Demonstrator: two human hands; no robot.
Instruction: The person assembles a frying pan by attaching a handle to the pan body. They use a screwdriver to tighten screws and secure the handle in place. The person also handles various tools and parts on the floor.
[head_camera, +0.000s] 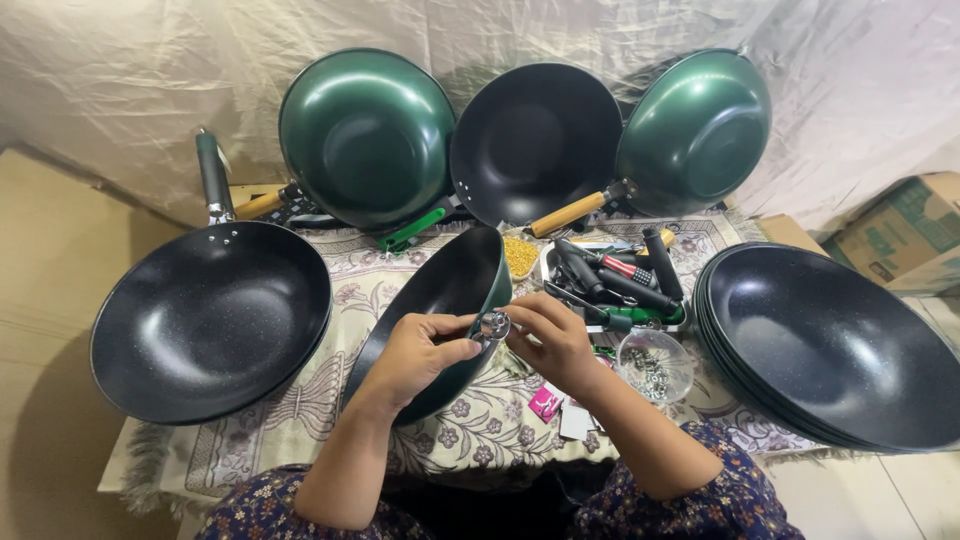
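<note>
My left hand (420, 355) grips the rim of a green-and-black wok (440, 290) that stands tilted on its edge over a patterned cloth (300, 400). My right hand (550, 340) is closed on a small shiny metal fitting (493, 325) held against the wok's rim, right between both hands. The wok's dark inside faces left. Just right of my right hand stands a clear bowl of small screws (655, 365).
A handled black wok (210, 320) lies at left, and a stack of black woks (830, 345) at right. Three woks (535, 140) lean on the back sheet. A tray of handles (620, 280), a bowl of yellow bits (519, 256) and a cardboard box (905, 230) are nearby.
</note>
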